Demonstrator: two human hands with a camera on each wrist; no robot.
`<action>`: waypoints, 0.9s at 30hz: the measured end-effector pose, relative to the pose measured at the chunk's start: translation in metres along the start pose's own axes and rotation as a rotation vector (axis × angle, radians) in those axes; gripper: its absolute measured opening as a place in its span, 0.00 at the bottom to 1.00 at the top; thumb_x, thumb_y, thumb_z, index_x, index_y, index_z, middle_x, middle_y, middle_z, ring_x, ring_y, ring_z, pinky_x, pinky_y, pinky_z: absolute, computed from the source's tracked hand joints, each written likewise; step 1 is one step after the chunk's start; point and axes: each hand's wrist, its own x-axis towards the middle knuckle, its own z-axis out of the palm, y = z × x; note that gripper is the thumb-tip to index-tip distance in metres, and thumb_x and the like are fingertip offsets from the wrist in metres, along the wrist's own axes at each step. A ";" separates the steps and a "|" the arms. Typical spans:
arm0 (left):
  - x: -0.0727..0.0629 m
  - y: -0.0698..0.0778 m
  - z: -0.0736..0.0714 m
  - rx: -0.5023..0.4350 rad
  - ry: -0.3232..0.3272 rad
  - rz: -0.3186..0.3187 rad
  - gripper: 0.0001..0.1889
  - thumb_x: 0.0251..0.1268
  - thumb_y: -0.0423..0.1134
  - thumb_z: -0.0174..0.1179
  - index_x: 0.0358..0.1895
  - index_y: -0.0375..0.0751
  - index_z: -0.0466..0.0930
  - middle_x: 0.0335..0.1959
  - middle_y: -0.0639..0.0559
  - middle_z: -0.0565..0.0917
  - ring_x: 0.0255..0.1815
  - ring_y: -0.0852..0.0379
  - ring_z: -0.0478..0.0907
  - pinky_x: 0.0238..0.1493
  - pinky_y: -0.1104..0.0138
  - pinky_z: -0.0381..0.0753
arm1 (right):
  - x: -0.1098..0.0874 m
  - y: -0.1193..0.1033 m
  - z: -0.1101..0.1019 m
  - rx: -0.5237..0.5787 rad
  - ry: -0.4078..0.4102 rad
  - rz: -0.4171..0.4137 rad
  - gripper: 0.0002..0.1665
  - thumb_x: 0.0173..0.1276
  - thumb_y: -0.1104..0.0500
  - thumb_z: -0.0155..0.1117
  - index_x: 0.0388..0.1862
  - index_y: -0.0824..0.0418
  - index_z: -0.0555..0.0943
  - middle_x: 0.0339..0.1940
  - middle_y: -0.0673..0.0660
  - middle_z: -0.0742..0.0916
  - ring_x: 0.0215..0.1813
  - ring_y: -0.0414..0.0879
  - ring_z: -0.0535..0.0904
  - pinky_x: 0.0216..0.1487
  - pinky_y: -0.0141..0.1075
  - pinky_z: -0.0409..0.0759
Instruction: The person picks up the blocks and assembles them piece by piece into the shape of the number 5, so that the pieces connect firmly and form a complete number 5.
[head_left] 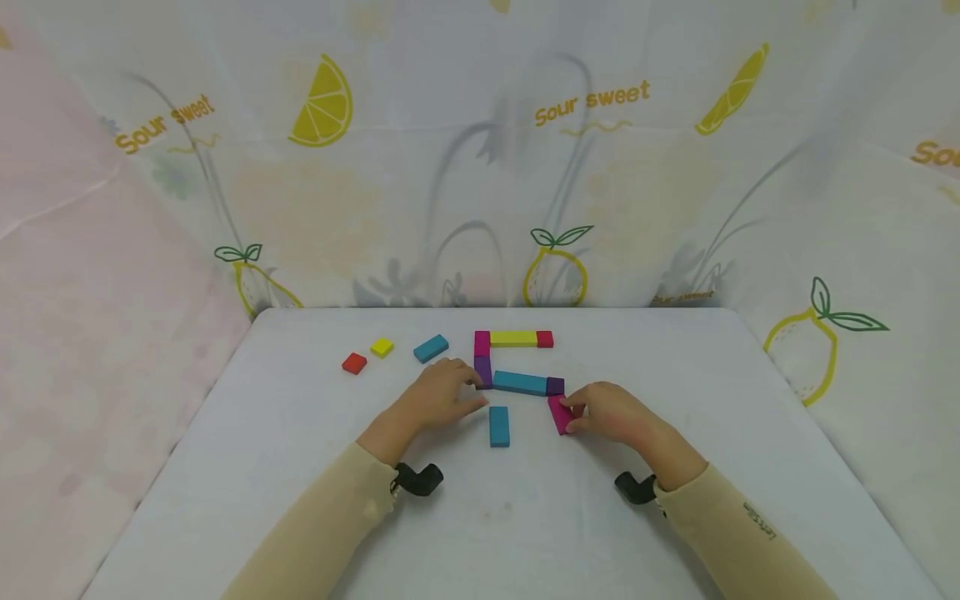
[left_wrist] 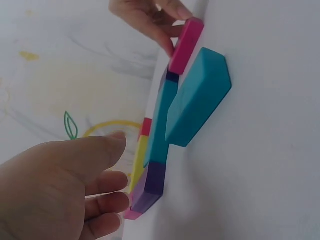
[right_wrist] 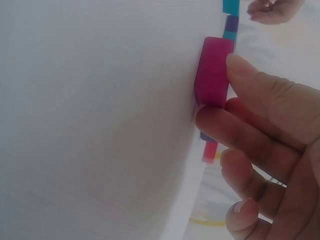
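My right hand point(head_left: 613, 412) pinches a magenta block point(head_left: 559, 414) between thumb and fingers; the right wrist view shows the thumb along one side of the block point(right_wrist: 215, 72). The block's far end lies by a small dark purple cube point(head_left: 555, 386), which ends a long blue block point(head_left: 521, 382). My left hand point(head_left: 437, 396) hovers by a purple block point(head_left: 483, 372) with loosely bent fingers and nothing held. Whether its fingertips touch that block I cannot tell. A loose blue block point(head_left: 498, 427) lies between the hands, near in the left wrist view point(left_wrist: 200, 97).
Behind, a magenta block point(head_left: 482, 342), a yellow block point(head_left: 513, 339) and a red cube point(head_left: 545, 339) continue the line of blocks. Off to the left lie a blue block point(head_left: 431, 348), a yellow piece point(head_left: 382, 347) and a red piece point(head_left: 354, 363). A patterned curtain point(head_left: 465, 167) borders the white table point(head_left: 480, 533).
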 end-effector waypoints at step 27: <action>-0.006 -0.054 -0.021 -0.071 0.315 -0.238 0.18 0.71 0.45 0.61 0.56 0.37 0.81 0.58 0.39 0.78 0.60 0.40 0.72 0.64 0.49 0.72 | 0.002 -0.028 0.008 0.104 0.181 -0.034 0.15 0.67 0.52 0.71 0.49 0.57 0.87 0.31 0.46 0.82 0.37 0.43 0.75 0.40 0.35 0.79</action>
